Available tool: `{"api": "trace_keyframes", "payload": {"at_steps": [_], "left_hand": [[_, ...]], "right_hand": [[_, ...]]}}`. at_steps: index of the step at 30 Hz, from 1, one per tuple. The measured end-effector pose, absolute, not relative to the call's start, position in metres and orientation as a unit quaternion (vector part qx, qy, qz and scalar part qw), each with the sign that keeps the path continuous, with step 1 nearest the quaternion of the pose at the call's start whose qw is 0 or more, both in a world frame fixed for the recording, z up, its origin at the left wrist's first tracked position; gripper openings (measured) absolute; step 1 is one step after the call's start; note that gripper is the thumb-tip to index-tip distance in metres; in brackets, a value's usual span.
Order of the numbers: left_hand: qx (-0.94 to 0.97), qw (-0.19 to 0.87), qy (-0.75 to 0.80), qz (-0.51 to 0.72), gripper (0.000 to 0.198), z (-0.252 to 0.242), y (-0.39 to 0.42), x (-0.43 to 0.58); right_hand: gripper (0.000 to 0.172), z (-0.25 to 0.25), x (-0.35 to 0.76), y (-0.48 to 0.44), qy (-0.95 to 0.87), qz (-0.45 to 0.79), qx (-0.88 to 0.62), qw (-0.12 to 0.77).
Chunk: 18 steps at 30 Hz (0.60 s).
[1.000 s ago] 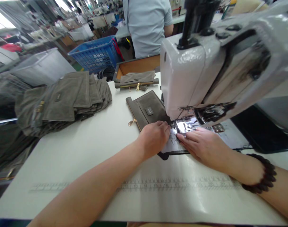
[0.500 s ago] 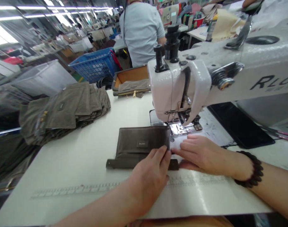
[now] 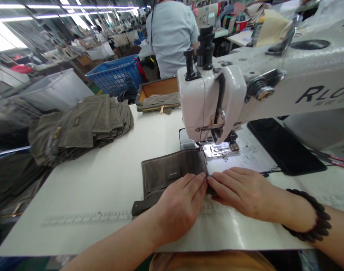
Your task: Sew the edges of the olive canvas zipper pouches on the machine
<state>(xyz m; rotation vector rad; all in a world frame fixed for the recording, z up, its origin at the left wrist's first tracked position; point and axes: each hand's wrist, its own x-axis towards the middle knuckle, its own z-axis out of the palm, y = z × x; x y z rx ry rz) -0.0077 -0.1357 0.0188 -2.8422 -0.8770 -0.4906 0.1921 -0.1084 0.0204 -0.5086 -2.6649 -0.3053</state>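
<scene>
A dark olive fabric piece (image 3: 157,169) with a small label lies on the white table, its far right corner at the presser foot (image 3: 214,149) of a sewing machine (image 3: 217,101). A snap-ended strap (image 3: 140,206) runs along its near side, partly under my forearm. My left hand (image 3: 183,207) presses on the piece with fingers together at its right edge. Against the same edge, my right hand (image 3: 239,192) pinches with thumb and fingertips, almost touching the left fingertips. The strap's right end is mostly hidden by the hands. A dark bead bracelet (image 3: 309,214) circles my right wrist.
Stacked olive fabric pieces (image 3: 84,124) lie at the table's left. An open case (image 3: 157,90) stands at the back, near a blue basket (image 3: 118,75). A black phone (image 3: 284,146) and scissors (image 3: 335,160) lie right. Beyond, a person (image 3: 173,37) faces away.
The fabric piece has turned slightly, its left end swinging nearer to me. My right hand has moved in to meet the piece's right edge beside my left fingertips. The view has shifted a little.
</scene>
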Motion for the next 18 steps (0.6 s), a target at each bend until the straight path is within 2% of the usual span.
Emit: {"api": "trace_keyframes", "payload": {"at_steps": [7,18], "left_hand": [[-0.943,0.101,-0.291,-0.128,0.033,0.026,-0.133,-0.003],[-0.953,-0.003,-0.297,-0.060,0.027,0.017,-0.123,0.002]], "right_hand": [[0.020,0.026,0.195,-0.111,-0.952,-0.124,-0.151,0.236],[0.017,0.013,0.194,-0.109,-0.978,-0.037,-0.192,0.069]]}}
